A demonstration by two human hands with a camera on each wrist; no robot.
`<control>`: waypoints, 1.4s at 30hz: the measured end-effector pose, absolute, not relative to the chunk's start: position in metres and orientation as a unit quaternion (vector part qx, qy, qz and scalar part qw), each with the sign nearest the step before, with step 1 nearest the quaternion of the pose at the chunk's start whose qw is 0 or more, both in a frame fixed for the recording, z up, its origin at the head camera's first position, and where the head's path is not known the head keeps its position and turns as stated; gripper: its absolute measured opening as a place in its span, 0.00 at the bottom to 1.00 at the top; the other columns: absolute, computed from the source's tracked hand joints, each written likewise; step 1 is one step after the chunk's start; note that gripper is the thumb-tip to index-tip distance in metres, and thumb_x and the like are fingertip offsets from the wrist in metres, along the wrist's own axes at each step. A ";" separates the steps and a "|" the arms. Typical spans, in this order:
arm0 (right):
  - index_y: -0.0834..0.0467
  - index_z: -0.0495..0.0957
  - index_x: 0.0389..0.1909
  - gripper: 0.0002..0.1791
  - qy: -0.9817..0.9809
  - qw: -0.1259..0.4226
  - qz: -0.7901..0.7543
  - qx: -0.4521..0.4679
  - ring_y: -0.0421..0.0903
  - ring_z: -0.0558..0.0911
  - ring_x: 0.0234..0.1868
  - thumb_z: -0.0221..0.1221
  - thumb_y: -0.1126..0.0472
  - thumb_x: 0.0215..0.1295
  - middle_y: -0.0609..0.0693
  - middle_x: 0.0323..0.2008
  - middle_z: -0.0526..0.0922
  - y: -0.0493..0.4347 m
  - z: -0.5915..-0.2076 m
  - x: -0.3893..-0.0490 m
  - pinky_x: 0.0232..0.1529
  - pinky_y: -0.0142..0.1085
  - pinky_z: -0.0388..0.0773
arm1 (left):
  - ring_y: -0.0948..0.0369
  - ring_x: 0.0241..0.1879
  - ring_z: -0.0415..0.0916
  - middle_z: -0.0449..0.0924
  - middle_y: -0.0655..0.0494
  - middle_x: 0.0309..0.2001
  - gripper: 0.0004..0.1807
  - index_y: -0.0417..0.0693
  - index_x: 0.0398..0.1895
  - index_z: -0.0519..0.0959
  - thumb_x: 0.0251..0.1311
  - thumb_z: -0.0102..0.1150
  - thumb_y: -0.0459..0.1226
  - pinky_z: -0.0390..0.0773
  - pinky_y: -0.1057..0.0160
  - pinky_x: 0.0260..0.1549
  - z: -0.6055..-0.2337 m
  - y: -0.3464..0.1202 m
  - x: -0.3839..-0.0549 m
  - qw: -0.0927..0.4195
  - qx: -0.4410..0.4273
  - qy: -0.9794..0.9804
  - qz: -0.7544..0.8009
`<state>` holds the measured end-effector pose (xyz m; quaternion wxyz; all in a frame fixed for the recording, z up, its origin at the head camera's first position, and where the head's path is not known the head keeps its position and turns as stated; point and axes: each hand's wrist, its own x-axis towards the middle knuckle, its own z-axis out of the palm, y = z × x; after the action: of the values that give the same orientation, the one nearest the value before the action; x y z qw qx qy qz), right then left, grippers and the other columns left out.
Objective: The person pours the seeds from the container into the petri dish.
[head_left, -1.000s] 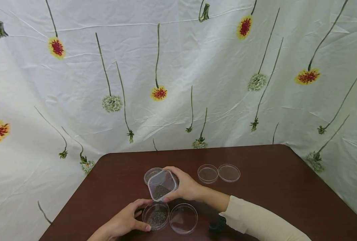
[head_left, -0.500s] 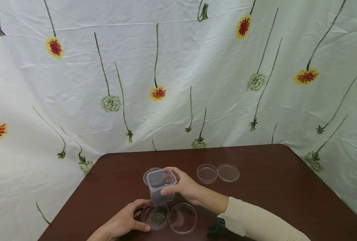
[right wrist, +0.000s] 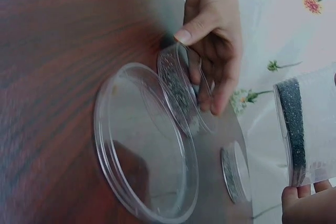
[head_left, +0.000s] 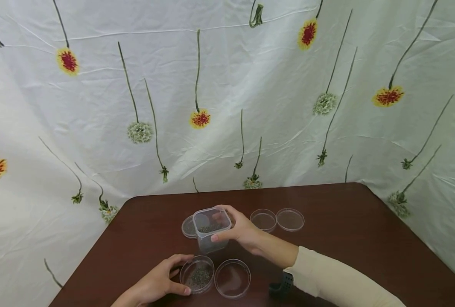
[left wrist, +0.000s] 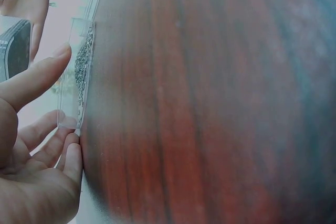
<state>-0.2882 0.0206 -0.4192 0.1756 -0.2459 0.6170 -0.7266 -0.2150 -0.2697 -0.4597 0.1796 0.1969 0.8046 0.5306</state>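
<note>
My left hand grips a clear round petri dish on the table, thumb at its near side and fingers at its far side. Dark fine granules lie in a heap inside it. Just above and behind that dish, my right hand holds a translucent square plastic tub by its right side, nearly upright and with its mouth up. In the right wrist view, a thick layer of the same dark granules shows through the tub's wall. A second petri dish stands directly right of the gripped one.
Behind the tub is another petri dish, partly covered in the head view. Two more petri dishes sit side by side at the back. A brown wooden table ends at a white flower-printed cloth.
The tub was tipped over the left dish, its mouth facing the camera; my right hand has turned it upright and drawn it up and right, off the dish. My left hand stays put.
</note>
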 end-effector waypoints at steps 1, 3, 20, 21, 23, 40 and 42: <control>0.55 0.65 0.75 0.47 0.620 0.172 -0.726 -0.245 0.59 0.71 0.69 0.74 0.72 0.54 0.58 0.66 0.74 0.024 -0.418 -0.289 0.57 0.41 0.76 | 0.34 0.68 0.65 0.63 0.32 0.70 0.44 0.29 0.71 0.66 0.53 0.79 0.31 0.71 0.41 0.64 -0.460 -0.270 -0.215 0.179 0.200 0.803 0.532; 0.55 0.65 0.75 0.47 0.625 0.164 -0.723 -0.243 0.58 0.70 0.70 0.75 0.71 0.54 0.55 0.65 0.74 0.031 -0.415 -0.290 0.57 0.42 0.76 | 0.39 0.67 0.67 0.64 0.34 0.70 0.44 0.31 0.72 0.67 0.54 0.79 0.32 0.72 0.46 0.64 -0.462 -0.271 -0.216 0.177 0.206 0.804 0.530; 0.56 0.60 0.78 0.51 0.654 0.127 -0.710 -0.227 0.60 0.66 0.72 0.76 0.69 0.55 0.62 0.71 0.67 0.096 -0.407 -0.303 0.51 0.41 0.80 | 0.33 0.69 0.62 0.63 0.32 0.70 0.44 0.30 0.72 0.66 0.54 0.79 0.32 0.67 0.39 0.65 -0.458 -0.270 -0.212 0.174 0.202 0.809 0.525; 0.56 0.60 0.78 0.51 0.657 0.123 -0.708 -0.227 0.59 0.66 0.72 0.76 0.69 0.55 0.62 0.71 0.67 0.099 -0.407 -0.303 0.51 0.41 0.79 | 0.33 0.69 0.62 0.63 0.32 0.70 0.44 0.30 0.72 0.66 0.54 0.79 0.32 0.68 0.40 0.65 -0.458 -0.270 -0.212 0.175 0.201 0.809 0.525; 0.57 0.59 0.78 0.51 0.660 0.115 -0.706 -0.229 0.60 0.66 0.72 0.76 0.69 0.55 0.63 0.71 0.68 0.105 -0.406 -0.305 0.51 0.41 0.80 | 0.34 0.68 0.64 0.63 0.32 0.70 0.43 0.30 0.72 0.66 0.54 0.78 0.32 0.69 0.41 0.64 -0.457 -0.270 -0.212 0.176 0.201 0.808 0.525; 0.59 0.56 0.79 0.53 0.666 0.106 -0.706 -0.218 0.62 0.64 0.72 0.75 0.71 0.55 0.65 0.72 0.64 0.139 -0.404 -0.308 0.53 0.45 0.80 | 0.45 0.68 0.67 0.68 0.39 0.68 0.43 0.36 0.71 0.69 0.56 0.79 0.41 0.73 0.53 0.64 -0.470 -0.279 -0.224 0.157 0.238 0.827 0.484; 0.59 0.56 0.79 0.54 0.673 0.099 -0.700 -0.217 0.63 0.63 0.73 0.75 0.71 0.55 0.65 0.72 0.65 0.142 -0.404 -0.308 0.54 0.44 0.79 | 0.46 0.69 0.67 0.67 0.40 0.69 0.44 0.38 0.72 0.70 0.55 0.79 0.43 0.73 0.55 0.64 -0.471 -0.279 -0.224 0.164 0.229 0.830 0.482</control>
<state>-0.3083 0.1424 -0.4040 0.0990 -0.2169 0.6728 -0.7003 -0.2245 -0.2787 -0.4708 0.1637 0.2285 0.8301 0.4816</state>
